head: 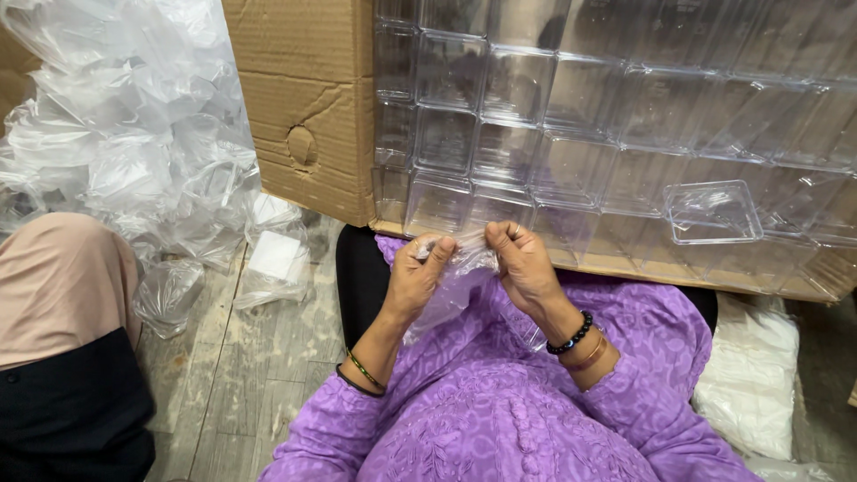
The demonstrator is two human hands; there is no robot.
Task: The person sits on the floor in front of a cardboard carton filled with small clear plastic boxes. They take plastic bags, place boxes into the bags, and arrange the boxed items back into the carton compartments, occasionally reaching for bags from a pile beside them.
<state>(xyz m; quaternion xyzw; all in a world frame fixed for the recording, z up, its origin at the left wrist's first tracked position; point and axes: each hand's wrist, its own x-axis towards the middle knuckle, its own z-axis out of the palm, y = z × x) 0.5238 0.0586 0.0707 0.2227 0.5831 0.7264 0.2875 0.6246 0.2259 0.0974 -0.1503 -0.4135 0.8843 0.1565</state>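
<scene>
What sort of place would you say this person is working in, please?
Probably a small packing workroom. A cardboard carton is filled with stacked clear plastic boxes, empty plastic bags are heaped on the floor, and the left hand and right hand pinch a clear bag.

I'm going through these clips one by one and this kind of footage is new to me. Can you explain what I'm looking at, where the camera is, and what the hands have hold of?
There is no machine here. One camera sits on a person's head and looks down at their own lap and two bare hands. The left hand and the right hand pinch a thin clear plastic bag between them, above the purple sleeves. In front stands an open cardboard box filled with rows of clear plastic containers; one container lies loose on top. To the left is a heap of crumpled plastic bags, with a few more on the wooden floor. At the left edge is part of another person's clothing, and white packs lie at the right.
</scene>
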